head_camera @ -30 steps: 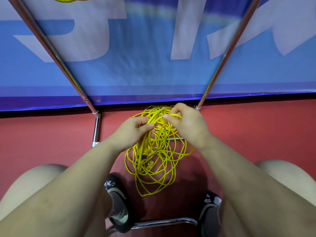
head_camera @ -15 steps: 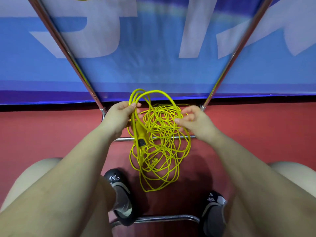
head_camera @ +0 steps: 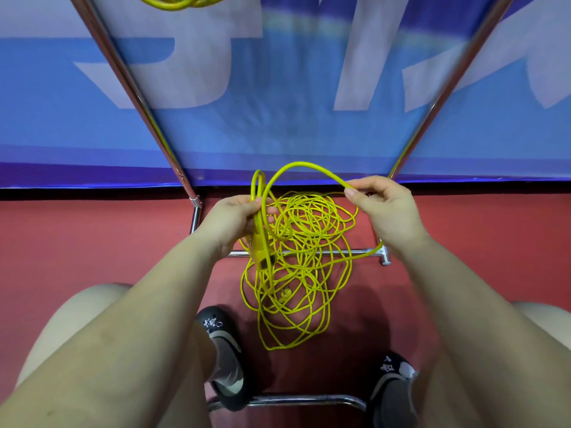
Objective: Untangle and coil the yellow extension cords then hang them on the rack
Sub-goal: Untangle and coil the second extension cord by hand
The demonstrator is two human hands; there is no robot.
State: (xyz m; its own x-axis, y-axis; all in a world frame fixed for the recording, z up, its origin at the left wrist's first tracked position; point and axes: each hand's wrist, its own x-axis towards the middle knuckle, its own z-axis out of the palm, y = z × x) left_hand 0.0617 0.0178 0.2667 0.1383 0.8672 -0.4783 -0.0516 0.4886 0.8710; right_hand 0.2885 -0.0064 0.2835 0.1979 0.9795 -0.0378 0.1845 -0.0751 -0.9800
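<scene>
A tangled yellow extension cord [head_camera: 304, 267] lies in a loose heap on the red floor between my feet. My left hand [head_camera: 238, 216] grips a few strands near the cord's plug end [head_camera: 264, 259], which hangs just below it. My right hand [head_camera: 381, 205] pinches one strand, and this arches in a wide loop from hand to hand above the heap. The chrome rack [head_camera: 123, 69] rises in two slanted poles on either side. Another yellow cord [head_camera: 182, 1] hangs at the top edge.
The rack's low crossbar [head_camera: 364, 251] runs under the heap, and a second chrome bar [head_camera: 302, 400] lies by my black shoes [head_camera: 224, 359]. A blue banner [head_camera: 293, 88] stands close behind the rack. My knees flank the view at both sides.
My hands have drawn apart. The right hand moved right and pulled one strand out into a wide loop, while the left hand kept its hold near the plug end.
</scene>
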